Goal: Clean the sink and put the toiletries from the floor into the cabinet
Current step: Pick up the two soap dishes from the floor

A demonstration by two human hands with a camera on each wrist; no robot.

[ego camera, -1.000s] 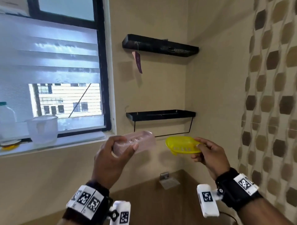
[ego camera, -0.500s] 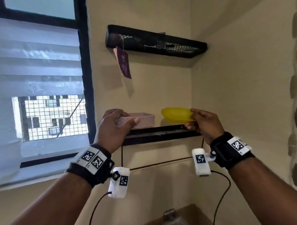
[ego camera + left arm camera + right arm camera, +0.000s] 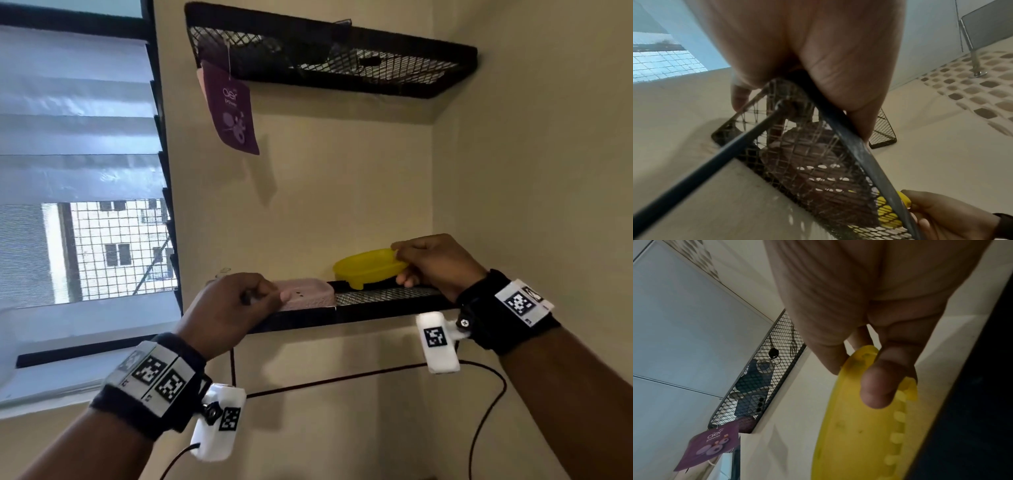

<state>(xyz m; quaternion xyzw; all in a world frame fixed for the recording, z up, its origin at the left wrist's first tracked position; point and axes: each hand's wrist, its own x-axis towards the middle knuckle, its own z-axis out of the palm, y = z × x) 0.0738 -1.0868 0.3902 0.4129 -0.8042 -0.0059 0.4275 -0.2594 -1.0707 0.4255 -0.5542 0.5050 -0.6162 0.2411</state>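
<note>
A pink soap dish (image 3: 308,295) lies on the left part of the lower black mesh shelf (image 3: 383,313). My left hand (image 3: 270,296) grips its left end, thumb on the front wall. From the left wrist view the pink dish (image 3: 807,155) shows through the mesh (image 3: 838,183) from below. A yellow soap dish (image 3: 368,267) stands at the shelf's right part, its feet down behind the front rim. My right hand (image 3: 402,267) pinches its right rim, with the thumb (image 3: 879,386) on the yellow dish (image 3: 859,434) from beneath.
An upper black mesh shelf (image 3: 329,58) holds a few small items, and a purple air-freshener sachet (image 3: 233,109) hangs from its left end. A window with a blind (image 3: 78,164) is at the left. The corner wall (image 3: 513,171) is close on the right. A thin rail (image 3: 335,378) runs under the lower shelf.
Both hands rose from chest height to the lower shelf with the two dishes. The pink dish now lies on the mesh and the yellow dish has come down onto the shelf.
</note>
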